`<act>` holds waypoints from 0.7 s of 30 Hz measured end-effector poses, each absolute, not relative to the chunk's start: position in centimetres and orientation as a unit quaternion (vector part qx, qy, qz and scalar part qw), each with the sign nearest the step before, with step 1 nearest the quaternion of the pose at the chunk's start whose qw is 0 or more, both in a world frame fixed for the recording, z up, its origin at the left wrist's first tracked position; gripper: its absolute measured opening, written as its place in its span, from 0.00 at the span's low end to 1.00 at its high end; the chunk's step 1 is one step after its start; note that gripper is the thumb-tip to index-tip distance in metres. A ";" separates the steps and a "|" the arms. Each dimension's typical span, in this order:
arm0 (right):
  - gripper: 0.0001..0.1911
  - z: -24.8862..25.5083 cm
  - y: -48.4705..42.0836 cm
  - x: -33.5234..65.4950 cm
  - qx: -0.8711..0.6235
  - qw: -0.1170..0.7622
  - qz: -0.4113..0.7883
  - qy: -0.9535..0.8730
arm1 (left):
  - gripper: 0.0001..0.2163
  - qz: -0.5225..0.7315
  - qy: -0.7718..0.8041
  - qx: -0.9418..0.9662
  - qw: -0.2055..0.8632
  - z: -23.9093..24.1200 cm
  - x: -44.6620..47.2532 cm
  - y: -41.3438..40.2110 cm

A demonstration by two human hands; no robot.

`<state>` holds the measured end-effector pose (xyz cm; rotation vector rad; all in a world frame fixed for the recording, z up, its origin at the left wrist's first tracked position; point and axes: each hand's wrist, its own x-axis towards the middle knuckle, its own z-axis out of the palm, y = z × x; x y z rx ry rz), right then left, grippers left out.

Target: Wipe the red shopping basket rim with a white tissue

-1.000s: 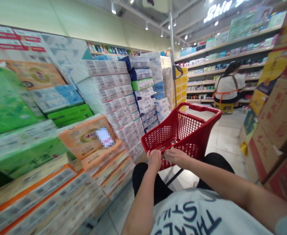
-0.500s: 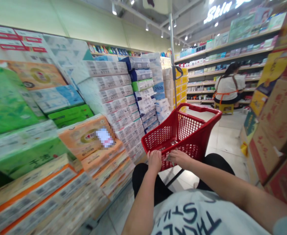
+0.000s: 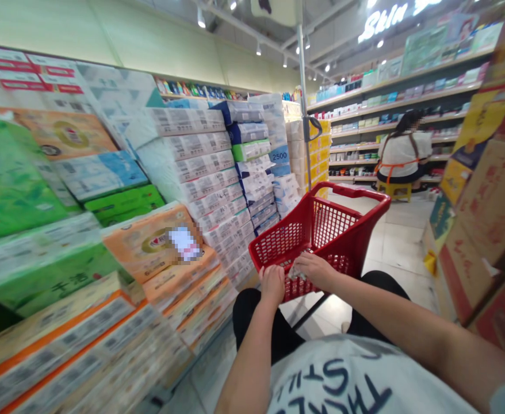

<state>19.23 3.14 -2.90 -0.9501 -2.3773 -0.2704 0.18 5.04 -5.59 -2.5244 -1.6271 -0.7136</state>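
A red plastic shopping basket cart (image 3: 280,234) with perforated walls stands in front of my knees, its far handle bar raised. My left hand (image 3: 272,283) is closed over the near rim, fingers curled over the edge. Beside it, my right hand (image 3: 317,271) is bent round a crumpled greyish-white wipe (image 3: 296,272) and presses it on the near side of the basket. Its fingertips lie near the rim and are partly hidden by the hand itself. Little shows inside the basket.
Stacked tissue packs (image 3: 205,149) rise close on the left, with a lit, pixelated phone (image 3: 184,242) on an orange pack. Cardboard boxes (image 3: 481,218) are piled on the right. A person (image 3: 403,152) sits on a yellow stool (image 3: 394,190) by stocked shelves. A metal pole (image 3: 303,75) stands behind the basket.
My right hand has moved slightly up along the basket's near side, its fingers more bent, and more of the wipe shows. My left hand stays on the rim.
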 end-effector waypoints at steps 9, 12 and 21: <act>0.23 -3.7 4.3 18.8 -0.403 0.252 -0.057 -0.878 | 0.15 -0.245 -0.532 -0.811 0.008 -5.7 0.4 5.1; 0.25 -4.3 4.5 19.9 -0.414 0.246 -0.058 -0.875 | 0.14 -0.250 -0.530 -0.810 0.008 -5.8 0.6 5.1; 0.26 -4.1 3.1 23.9 -0.429 0.292 -0.095 -0.849 | 0.15 -0.241 -0.527 -0.815 0.018 -6.0 0.8 5.2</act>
